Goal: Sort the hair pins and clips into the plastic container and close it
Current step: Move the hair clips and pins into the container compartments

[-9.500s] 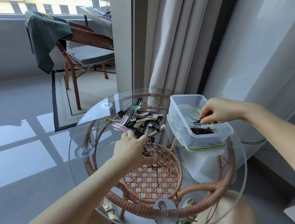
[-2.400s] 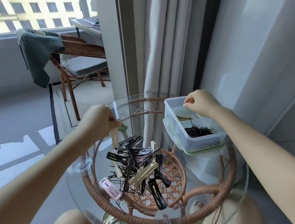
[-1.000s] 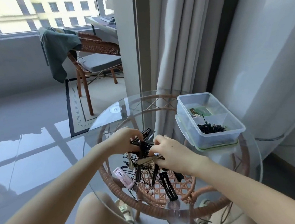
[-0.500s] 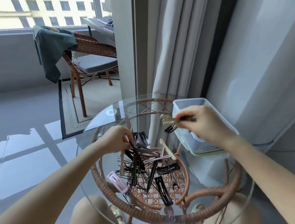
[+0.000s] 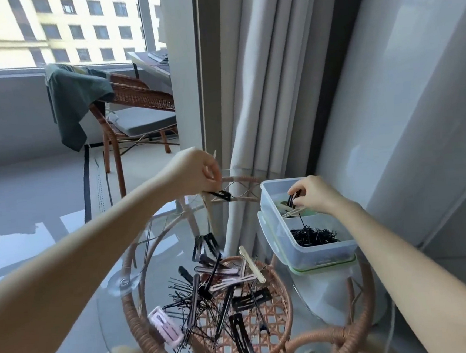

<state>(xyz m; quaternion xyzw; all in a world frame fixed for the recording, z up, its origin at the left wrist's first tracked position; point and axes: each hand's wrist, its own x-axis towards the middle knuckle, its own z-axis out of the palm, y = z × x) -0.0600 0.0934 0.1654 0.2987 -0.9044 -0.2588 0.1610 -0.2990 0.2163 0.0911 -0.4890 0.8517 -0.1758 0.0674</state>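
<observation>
Clear plastic container (image 5: 317, 256) at right edge of glass worktop (image 5: 308, 310), open-topped, black hair pins (image 5: 313, 237) heaped in near compartment. Right hand (image 5: 315, 194) inside far compartment, pinching a black clip (image 5: 293, 199). Left hand (image 5: 197, 173) raised above worktop, gripping several clips (image 5: 222, 195). Loose pile (image 5: 216, 290) of pins and clips mid-worktop.

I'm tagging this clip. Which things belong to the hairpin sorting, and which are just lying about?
Job: plastic container, lid underneath it, pile of pins and clips, black clip in left hand, dark clip in right hand.
Just there: wicker chair, green cloth, curtain.
</observation>
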